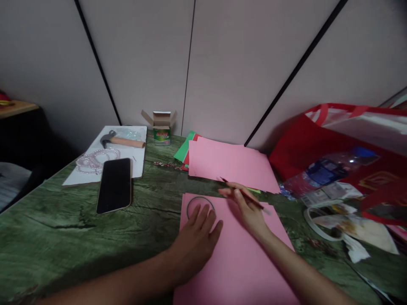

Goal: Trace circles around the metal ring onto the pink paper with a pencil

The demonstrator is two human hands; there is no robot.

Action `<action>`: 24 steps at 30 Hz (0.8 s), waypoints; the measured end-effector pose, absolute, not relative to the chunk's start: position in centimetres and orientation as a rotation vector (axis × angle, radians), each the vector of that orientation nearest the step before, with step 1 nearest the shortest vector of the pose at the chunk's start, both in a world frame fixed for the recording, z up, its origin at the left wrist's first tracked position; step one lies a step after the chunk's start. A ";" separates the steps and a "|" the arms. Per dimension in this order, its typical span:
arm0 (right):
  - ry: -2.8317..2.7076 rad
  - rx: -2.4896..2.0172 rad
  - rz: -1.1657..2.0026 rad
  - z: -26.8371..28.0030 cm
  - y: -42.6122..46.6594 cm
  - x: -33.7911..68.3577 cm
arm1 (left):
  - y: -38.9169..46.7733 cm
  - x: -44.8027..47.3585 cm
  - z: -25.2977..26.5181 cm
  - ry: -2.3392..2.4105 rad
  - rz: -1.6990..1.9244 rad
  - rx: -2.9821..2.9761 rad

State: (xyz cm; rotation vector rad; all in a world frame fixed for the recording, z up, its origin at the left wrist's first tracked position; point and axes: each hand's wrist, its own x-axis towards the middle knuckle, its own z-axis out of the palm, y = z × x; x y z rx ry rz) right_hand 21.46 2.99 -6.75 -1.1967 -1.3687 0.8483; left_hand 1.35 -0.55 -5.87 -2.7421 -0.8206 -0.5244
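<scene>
Pink paper (241,262), box (162,136) lettering illegible

No txt legible; box (162,136) lettering too blurry.

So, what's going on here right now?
A person's left hand lies spread on pink paper, fingers over the near part of a thin ring. The right hand holds a red pencil, its point clear of the ring. A phone lies off to the left on the green table.
</scene>
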 end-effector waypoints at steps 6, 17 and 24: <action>-1.046 -1.024 1.159 -7.0 5.3 20.5 | 0.9 2.4 -6.4 -0.973 -0.360 -2.827; -0.854 -1.085 1.295 -7.8 6.2 19.3 | 0.9 2.3 -8.3 -1.035 -0.434 -2.831; -0.999 -1.158 1.362 -6.3 7.2 18.7 | 0.8 2.3 -8.0 -1.078 -0.349 -2.919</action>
